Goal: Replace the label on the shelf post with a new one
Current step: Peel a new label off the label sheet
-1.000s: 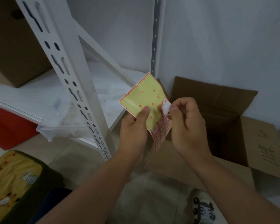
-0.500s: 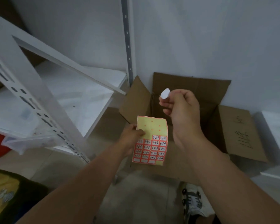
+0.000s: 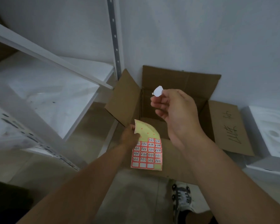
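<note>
My right hand [image 3: 174, 109] pinches a small white label [image 3: 158, 91] between thumb and fingertips, held up over an open cardboard box [image 3: 181, 81]. Lower down, my left hand [image 3: 129, 136] grips the upper left edge of a yellow label sheet [image 3: 148, 147]; its lower half carries a grid of red-bordered stickers with handwritten numbers, its upper part is bare backing. The perforated white front shelf post [image 3: 18, 113] runs blurred across the left. A grey rear post [image 3: 114, 38] stands against the wall.
White shelf boards [image 3: 47, 88] fill the left, with a diagonal white brace [image 3: 47, 55] above them. White foam packing [image 3: 271, 133] lies at the right edge. A shoe [image 3: 182, 199] stands on the tiled floor below the box.
The camera swung right, from the shelf post toward the box. My right hand pulled the white label off the sheet and lifted it; my left hand lowered the sheet.
</note>
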{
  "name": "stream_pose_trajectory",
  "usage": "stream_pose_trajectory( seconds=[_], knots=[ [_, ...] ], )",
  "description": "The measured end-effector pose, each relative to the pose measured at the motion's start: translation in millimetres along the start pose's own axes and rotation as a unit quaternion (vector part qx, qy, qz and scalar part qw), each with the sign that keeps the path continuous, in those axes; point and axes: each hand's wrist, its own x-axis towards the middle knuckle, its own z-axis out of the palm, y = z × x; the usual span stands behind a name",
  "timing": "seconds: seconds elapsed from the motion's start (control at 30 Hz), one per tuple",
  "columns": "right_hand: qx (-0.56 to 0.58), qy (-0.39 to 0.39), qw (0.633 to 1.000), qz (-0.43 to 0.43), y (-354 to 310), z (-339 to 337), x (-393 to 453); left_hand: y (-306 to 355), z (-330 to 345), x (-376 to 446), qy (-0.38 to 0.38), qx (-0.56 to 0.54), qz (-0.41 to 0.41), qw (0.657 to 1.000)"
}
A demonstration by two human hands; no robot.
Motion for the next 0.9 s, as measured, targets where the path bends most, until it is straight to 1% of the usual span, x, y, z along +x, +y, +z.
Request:
stream_pose_trajectory(
  seconds=[0.07,0.2,0.27,0.4,0.47,0.53,0.6,0.67,0.7,0.77,0.8,0.83,0.9],
  knots=[
    [-0.005,0.0,1.0,0.0,0,-1,0,-7,4,2,0.01,0.035,0.027,0.999],
    [-0.011,0.003,1.0,0.004,1,-1,1,-17,9,4,0.046,0.047,0.061,0.996],
    [-0.013,0.001,1.0,0.005,2,-1,1,-23,11,7,0.058,0.062,0.064,0.994],
    [-0.013,-0.001,1.0,0.007,3,-2,3,-31,20,10,0.062,0.139,0.079,0.985],
    [-0.01,-0.004,1.0,0.006,4,-2,3,-35,24,12,0.067,0.201,0.1,0.972],
    [-0.005,-0.008,1.0,0.007,4,-1,3,-38,26,14,0.067,0.296,0.124,0.945],
    [-0.001,-0.015,1.0,0.008,3,-1,2,-37,26,14,0.052,0.331,0.127,0.934],
    [-0.008,-0.015,1.0,-0.002,2,0,1,-25,23,8,0.056,0.305,0.142,0.94],
    [-0.028,-0.008,0.999,-0.018,2,1,1,-13,19,2,0.071,0.266,0.158,0.948],
    [-0.117,0.023,0.988,-0.096,2,1,1,27,7,-19,0.111,0.129,0.176,0.97],
    [-0.177,0.039,0.971,-0.155,2,1,1,49,0,-32,0.123,0.044,0.173,0.976],
    [-0.234,0.053,0.945,-0.221,3,0,1,70,-8,-48,0.134,-0.036,0.175,0.975],
    [-0.305,0.072,0.882,-0.351,4,-2,1,103,-29,-84,0.149,-0.151,0.198,0.957]
  ],
)
